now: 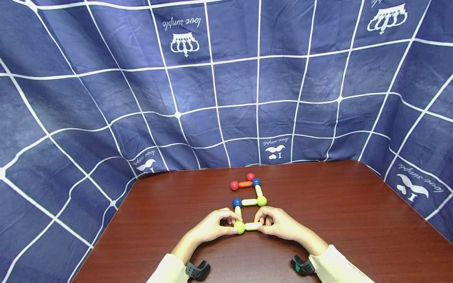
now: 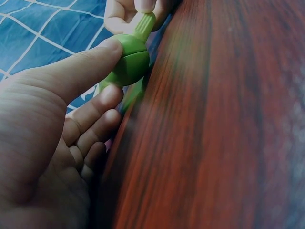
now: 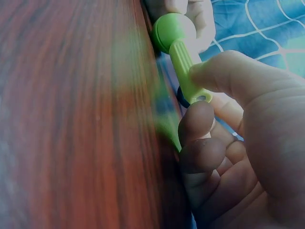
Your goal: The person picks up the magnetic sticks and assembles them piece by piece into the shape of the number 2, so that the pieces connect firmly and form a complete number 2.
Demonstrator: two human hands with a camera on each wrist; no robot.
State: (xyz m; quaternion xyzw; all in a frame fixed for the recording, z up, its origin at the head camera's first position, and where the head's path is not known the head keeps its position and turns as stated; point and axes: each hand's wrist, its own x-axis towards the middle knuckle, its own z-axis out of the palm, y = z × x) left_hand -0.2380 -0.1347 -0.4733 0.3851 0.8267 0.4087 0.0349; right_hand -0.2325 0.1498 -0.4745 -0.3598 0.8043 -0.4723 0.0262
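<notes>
My left hand point(image 1: 217, 226) pinches a lime-green ball point(image 1: 239, 227) between thumb and fingers at the near end of a zigzag chain. From that ball a yellow-green rod point(image 1: 253, 226) runs right, and my right hand point(image 1: 277, 223) pinches its free end. In the right wrist view the rod point(image 3: 183, 67) meets the ball point(image 3: 177, 29), and its near end shows a small hollow. Farther up, the chain has a blue ball point(image 1: 237, 202), a second lime-green ball point(image 1: 262, 201) and another blue ball point(image 1: 256, 182), with yellow-green rods between them.
At the chain's far end an orange rod point(image 1: 245, 184) joins a red ball point(image 1: 234, 185). Another red ball point(image 1: 250, 177) sits beside the far blue one. The brown wooden table point(image 1: 170, 204) meets a blue gridded cloth point(image 1: 233, 86) behind and at the sides.
</notes>
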